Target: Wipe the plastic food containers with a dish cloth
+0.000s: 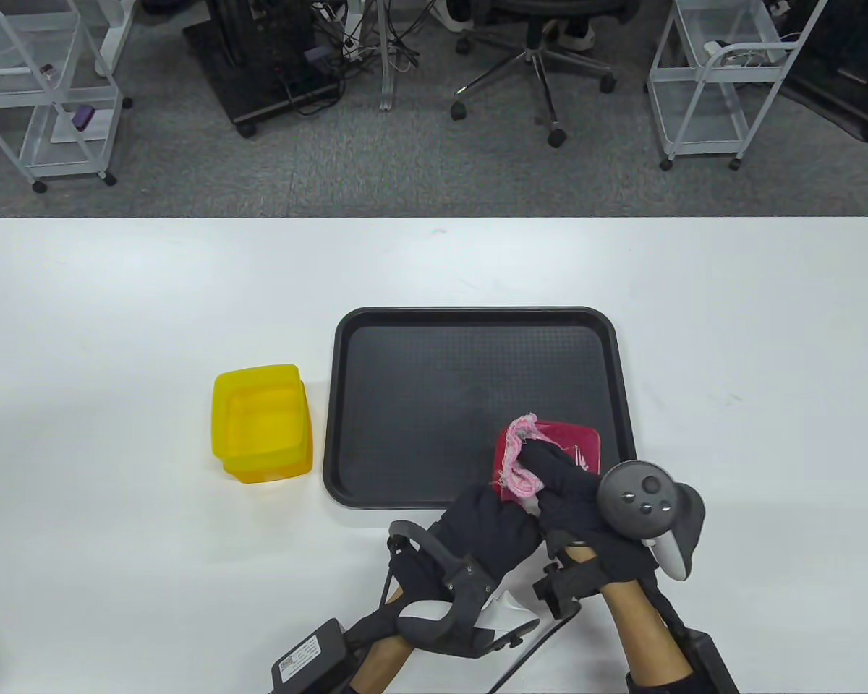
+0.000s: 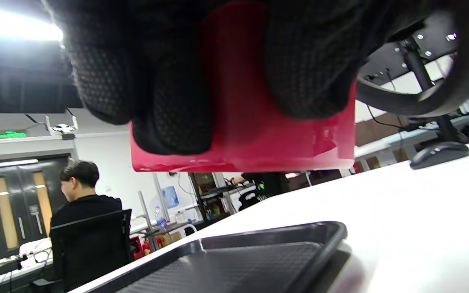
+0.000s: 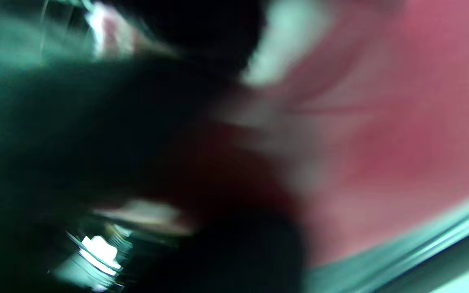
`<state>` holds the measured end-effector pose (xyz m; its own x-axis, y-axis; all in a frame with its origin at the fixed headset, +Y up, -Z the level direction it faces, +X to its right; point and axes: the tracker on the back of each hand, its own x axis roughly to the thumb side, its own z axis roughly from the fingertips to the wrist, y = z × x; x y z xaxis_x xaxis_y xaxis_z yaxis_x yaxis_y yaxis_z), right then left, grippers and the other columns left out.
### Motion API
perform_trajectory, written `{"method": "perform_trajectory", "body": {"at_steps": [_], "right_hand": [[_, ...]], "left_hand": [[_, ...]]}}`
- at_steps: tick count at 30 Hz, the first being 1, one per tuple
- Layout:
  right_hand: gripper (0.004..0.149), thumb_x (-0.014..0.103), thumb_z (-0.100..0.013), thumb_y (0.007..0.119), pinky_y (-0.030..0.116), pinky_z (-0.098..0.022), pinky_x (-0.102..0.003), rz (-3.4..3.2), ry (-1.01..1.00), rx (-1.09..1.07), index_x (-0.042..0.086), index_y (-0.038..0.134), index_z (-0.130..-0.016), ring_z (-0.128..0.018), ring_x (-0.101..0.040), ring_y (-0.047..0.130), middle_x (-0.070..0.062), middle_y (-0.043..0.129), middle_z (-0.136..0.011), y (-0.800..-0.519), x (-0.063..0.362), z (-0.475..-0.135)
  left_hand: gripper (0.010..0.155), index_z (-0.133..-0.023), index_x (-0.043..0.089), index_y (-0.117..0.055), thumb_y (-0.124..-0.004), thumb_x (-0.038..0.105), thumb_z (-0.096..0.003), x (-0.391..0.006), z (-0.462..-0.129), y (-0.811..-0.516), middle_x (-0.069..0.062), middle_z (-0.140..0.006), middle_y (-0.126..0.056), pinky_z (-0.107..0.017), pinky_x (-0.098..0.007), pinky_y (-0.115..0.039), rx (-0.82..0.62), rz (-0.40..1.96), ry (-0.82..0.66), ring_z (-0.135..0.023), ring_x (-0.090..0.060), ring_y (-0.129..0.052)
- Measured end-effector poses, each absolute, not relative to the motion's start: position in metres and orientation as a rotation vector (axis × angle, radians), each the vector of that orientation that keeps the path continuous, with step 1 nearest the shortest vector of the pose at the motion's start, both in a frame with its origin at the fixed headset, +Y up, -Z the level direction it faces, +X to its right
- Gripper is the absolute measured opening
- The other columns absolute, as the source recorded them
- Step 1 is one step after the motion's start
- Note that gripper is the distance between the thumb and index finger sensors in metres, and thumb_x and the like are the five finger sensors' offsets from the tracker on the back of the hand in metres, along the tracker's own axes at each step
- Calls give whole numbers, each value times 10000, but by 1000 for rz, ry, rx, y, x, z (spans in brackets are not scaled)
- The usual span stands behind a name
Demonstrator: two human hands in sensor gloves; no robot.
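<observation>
A red plastic container (image 1: pixel 568 444) is held above the near right corner of the black tray (image 1: pixel 477 322). My left hand (image 1: pixel 488 524) grips it from below; in the left wrist view my gloved fingers (image 2: pixel 169 101) wrap its red wall (image 2: pixel 250 122). My right hand (image 1: pixel 564 481) holds a pink dish cloth (image 1: pixel 521 463) and presses it against the container's left side. The right wrist view is blurred and shows only red plastic (image 3: pixel 381 134) and dark glove. A yellow plastic container (image 1: pixel 262 423) stands on the table left of the tray.
The white table (image 1: pixel 116 303) has open surface around the tray. The tray's inside is bare. Beyond the far edge are an office chair (image 1: pixel 535 50) and white wire carts (image 1: pixel 723 79).
</observation>
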<state>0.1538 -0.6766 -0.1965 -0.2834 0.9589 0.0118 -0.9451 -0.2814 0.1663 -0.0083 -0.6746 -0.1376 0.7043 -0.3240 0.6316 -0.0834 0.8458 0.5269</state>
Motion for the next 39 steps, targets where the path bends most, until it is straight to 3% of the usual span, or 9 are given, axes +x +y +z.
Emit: {"method": "perform_trajectory", "body": {"at_steps": [2,5,8,13,16,27,32,36,39], "right_hand": [[437,33,-447,773,759,-482,-574,1767,181,69,90,791,-880,-783,-493,739,-238,788,-929,-681,159,-199],[409,40,-446,767,774,-492,-556,2053,299,220,119,832,-842,-791,-466,772,-191,825,-919,-679,155,-203],[406,18,-443,768,787,-512,-549,2424,290,300,113,838,-832,-807,-478,806,-188,845,-911,-668,141,-198],[380,4,-441,769,750,-593,-541,2948,86,536,170,891,-760,-878,-406,797,-104,880,-896,-664,115,-190],[380,22,-434,779,766,-596,-513,3131,-148,642,224,896,-734,-877,-375,817,-54,896,-889,-670,111,-188],[372,18,-408,794,819,-530,-519,3092,-711,457,237,931,-676,-797,-359,905,-31,949,-830,-673,127,-187],[377,17,-422,787,811,-533,-524,2941,-1130,263,227,912,-709,-810,-382,877,-52,920,-858,-647,138,-172],[388,54,-426,785,833,-506,-503,2716,-1080,171,228,869,-762,-789,-382,889,-72,899,-873,-643,160,-166],[394,70,-425,788,841,-496,-500,2602,-922,201,218,858,-783,-780,-389,895,-86,890,-883,-649,158,-164]], "left_hand": [[374,-800,332,-913,-884,453,-448,-11,-139,-674,92,-757,-1002,-645,-406,-924,581,-183,-799,-659,-220,-1084],[375,-799,343,-911,-889,452,-441,-13,-146,-678,103,-765,-1003,-659,-402,-918,547,-244,-802,-679,-216,-1081],[367,-789,375,-908,-889,461,-433,-18,-151,-681,133,-769,-1000,-674,-389,-913,538,-289,-808,-701,-202,-1076],[368,-789,368,-917,-891,456,-433,-15,-149,-682,121,-768,-1004,-671,-394,-912,512,-292,-825,-692,-205,-1080],[384,-800,345,-917,-893,455,-433,-15,-149,-681,110,-765,-1001,-668,-397,-914,483,-276,-829,-680,-207,-1081],[389,-810,336,-901,-869,468,-445,-11,-154,-681,106,-762,-986,-664,-395,-911,403,-169,-807,-663,-203,-1073],[393,-809,330,-906,-870,468,-444,-25,-163,-683,101,-758,-992,-651,-397,-917,367,-180,-746,-652,-206,-1078],[396,-818,321,-904,-863,472,-455,-48,-182,-679,94,-758,-994,-635,-396,-926,340,-67,-584,-642,-207,-1086],[400,-827,296,-906,-865,461,-465,-64,-193,-675,69,-759,-995,-618,-412,-926,314,89,-443,-633,-224,-1087]]}}
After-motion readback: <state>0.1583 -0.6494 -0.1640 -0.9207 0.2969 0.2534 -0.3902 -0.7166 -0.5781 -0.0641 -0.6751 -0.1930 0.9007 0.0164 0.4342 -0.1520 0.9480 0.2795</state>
